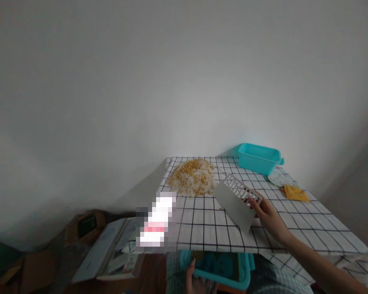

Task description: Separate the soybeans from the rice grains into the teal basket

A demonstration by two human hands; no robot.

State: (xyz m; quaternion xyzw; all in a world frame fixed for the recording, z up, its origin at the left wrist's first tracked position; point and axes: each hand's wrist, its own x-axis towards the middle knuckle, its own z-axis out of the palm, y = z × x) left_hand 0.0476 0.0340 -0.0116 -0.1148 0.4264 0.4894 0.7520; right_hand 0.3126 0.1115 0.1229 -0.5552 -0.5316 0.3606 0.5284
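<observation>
My right hand (pixel 265 214) grips the slotted edge of a white plastic panel (pixel 234 206), held tilted over the checked tablecloth. To its left lies a pile of yellow beans mixed with fine whitish grains (pixel 191 177). Below the table's front edge, at my lap, a teal plastic tub (pixel 222 281) holds some beans at its left end. My left hand (pixel 198 281) has its thumb over the tub's near rim, with the fingers underneath, partly cut off by the frame.
A second teal tub (pixel 259 159) stands at the table's back right by the wall. Near it lie a clear plastic piece (pixel 279 179) and a folded yellow cloth (pixel 295 193). A pixelated bright object (pixel 158 220) sits at the left edge. Boxes (pixel 99 249) crowd the floor at left.
</observation>
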